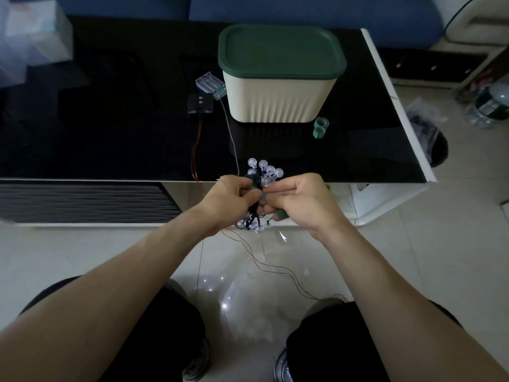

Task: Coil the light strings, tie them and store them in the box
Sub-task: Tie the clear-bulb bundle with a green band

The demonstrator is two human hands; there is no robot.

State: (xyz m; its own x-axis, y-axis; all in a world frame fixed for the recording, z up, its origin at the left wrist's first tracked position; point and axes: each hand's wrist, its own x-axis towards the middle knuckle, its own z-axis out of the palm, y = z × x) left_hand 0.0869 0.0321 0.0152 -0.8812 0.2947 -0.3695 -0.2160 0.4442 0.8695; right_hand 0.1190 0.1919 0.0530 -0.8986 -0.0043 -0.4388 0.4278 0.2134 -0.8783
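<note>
**Bundled lights pinched between both hands at the surface edge**

Head view: both forearms stretched forward from the lap, wrists meeting in front of the near edge of the black surface [110, 150]. Left hand [234, 195] curled, thumb and fingers pinching the coiled light string [261, 175]. Right hand [300, 201] curled likewise, fingertips gripping a green tie [263, 198] against the coil's middle. Bundle held upright between the hands, long axis running away from the body, clear bulbs fanned above and below. Beyond the hands, a cream box [281, 97] with green lid shut. Left of it, two battery packs [205, 95]; thin wires trailing back toward the hands and down to the floor. Beside the box's right, spare green ties [321, 126].
</note>
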